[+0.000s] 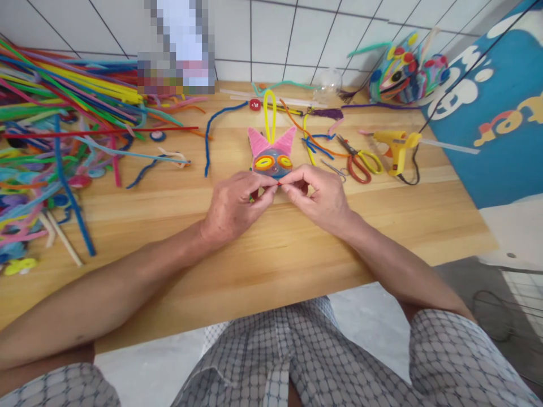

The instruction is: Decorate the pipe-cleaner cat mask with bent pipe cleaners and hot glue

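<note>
Both hands meet at the middle of the table, just in front of a pipe-cleaner cat ornament (274, 154) with pink ears, a blue-grey face and yellow-orange eyes. A yellow loop (270, 116) rises from its top. My left hand (237, 200) pinches one end of a small red pipe cleaner (279, 182) between thumb and forefinger. From the other side, my right hand (318, 195) pinches it too, so only a little red shows between the fingertips. The ornament's lower part is hidden behind the hands.
Pipe cleaners (85, 90) in many colours heap at the left. Orange-handled scissors (358, 161), small scissors (335, 168) and a yellow glue gun (399, 148) lie at the right. A colourful fish-like figure (396, 73) stands at the back, near a clear ball (331, 82).
</note>
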`<state>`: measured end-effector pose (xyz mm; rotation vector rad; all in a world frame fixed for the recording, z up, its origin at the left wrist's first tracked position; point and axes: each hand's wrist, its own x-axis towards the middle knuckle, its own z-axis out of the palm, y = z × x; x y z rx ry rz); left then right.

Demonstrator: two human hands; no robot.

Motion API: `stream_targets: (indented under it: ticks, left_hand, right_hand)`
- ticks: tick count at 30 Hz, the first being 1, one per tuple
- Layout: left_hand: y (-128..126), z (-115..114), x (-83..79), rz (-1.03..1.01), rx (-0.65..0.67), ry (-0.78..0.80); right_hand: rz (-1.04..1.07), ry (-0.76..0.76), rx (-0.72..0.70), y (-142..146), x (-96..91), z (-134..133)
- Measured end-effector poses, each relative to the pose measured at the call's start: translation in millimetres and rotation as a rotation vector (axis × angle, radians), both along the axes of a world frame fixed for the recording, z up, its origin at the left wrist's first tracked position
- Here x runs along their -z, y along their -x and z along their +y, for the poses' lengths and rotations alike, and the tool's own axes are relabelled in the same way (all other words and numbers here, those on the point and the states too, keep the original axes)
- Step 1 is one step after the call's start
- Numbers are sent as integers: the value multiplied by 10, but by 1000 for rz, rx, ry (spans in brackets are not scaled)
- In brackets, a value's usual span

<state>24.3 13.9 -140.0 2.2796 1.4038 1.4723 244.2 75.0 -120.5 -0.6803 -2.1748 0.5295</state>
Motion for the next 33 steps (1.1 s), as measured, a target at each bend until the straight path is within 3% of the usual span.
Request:
stream_targets:
  ticks: [14, 21, 29, 33]
  left_hand:
    - [-34, 14, 27, -172, -65, 163]
    - [-16, 35, 75, -172, -31, 135]
    - [-12, 31, 60, -182, -22, 115]
    - [-20, 0, 20, -199, -11, 83]
  right_hand:
    - [65, 51, 36, 33, 62, 4]
    - [33, -102, 40, 47, 78, 32]
    - [62, -30, 97, 31, 68, 14]
    - [60, -86, 94, 34, 64, -7]
